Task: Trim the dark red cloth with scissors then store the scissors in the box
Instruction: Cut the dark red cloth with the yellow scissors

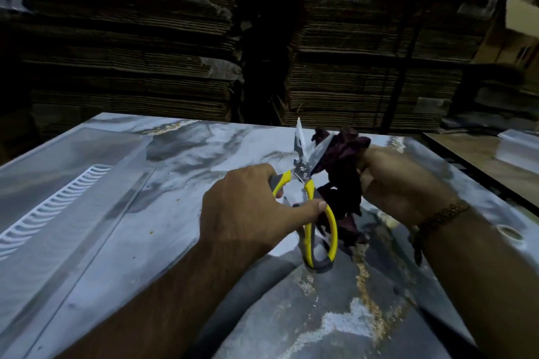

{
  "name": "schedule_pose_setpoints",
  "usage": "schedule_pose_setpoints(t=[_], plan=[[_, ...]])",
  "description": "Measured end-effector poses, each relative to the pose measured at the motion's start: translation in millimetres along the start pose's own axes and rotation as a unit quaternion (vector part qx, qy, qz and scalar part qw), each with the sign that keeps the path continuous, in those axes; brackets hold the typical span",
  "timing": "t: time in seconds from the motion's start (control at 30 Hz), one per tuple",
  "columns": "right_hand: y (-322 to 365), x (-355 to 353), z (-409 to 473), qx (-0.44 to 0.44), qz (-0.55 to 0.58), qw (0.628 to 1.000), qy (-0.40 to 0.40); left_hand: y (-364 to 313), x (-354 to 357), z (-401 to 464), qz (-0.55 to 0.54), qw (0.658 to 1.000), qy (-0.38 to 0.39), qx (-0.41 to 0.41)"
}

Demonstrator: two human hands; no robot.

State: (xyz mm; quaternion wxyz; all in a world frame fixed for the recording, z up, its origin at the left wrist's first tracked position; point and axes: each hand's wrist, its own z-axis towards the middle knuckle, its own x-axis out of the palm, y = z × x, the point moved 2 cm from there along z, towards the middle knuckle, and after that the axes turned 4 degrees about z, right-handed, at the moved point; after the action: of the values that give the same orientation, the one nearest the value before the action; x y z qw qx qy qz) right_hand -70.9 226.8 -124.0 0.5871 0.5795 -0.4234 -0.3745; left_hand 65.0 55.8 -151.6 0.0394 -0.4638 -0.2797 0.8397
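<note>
Hanging bunched above the marble-patterned table (pixel 180 154), the dark red cloth (pixel 341 178) is clamped in the right hand (pixel 399 183). Left hand (pixel 248 207) fingers grip the yellow-handled scissors (pixel 313 192), blades parted against the cloth. Clear plastic box (pixel 73 183) sits far left.

The scissors (pixel 309 183) are above the middle of the table (pixel 180 160), with the left hand (pixel 248 207) at their left on the handles and the cloth (pixel 341 172) touching their right, bunched in the right hand (pixel 399 186). The box (pixel 73 183) lies on the table, well left of the scissors. Stacked cardboard (pixel 131 46) stands behind the table.
</note>
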Motion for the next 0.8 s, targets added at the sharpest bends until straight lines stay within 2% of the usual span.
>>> schedule_pose_setpoints(t=[0.1, 0.17, 0.27, 0.53, 0.8], plan=[[2, 11, -11, -0.004, -0.030, 0.999, 0.039, -1, 2, 1, 0.004, 1.000, 0.002, -0.003], [0, 21, -16, -0.005, -0.060, 0.997, 0.037, -1, 2, 0, 0.000, 1.000, -0.002, -0.008], [-7, 32, -15, -0.012, -0.094, 0.995, 0.019, -1, 2, -1, -0.005, 1.000, -0.001, -0.014], [-11, 38, -16, 0.005, -0.082, 0.996, -0.019, -4, 2, -1, -0.001, 1.000, 0.001, -0.010], [-11, 44, -17, 0.024, -0.054, 0.995, -0.078, -8, 5, -4, 0.057, 0.998, -0.020, 0.021]])
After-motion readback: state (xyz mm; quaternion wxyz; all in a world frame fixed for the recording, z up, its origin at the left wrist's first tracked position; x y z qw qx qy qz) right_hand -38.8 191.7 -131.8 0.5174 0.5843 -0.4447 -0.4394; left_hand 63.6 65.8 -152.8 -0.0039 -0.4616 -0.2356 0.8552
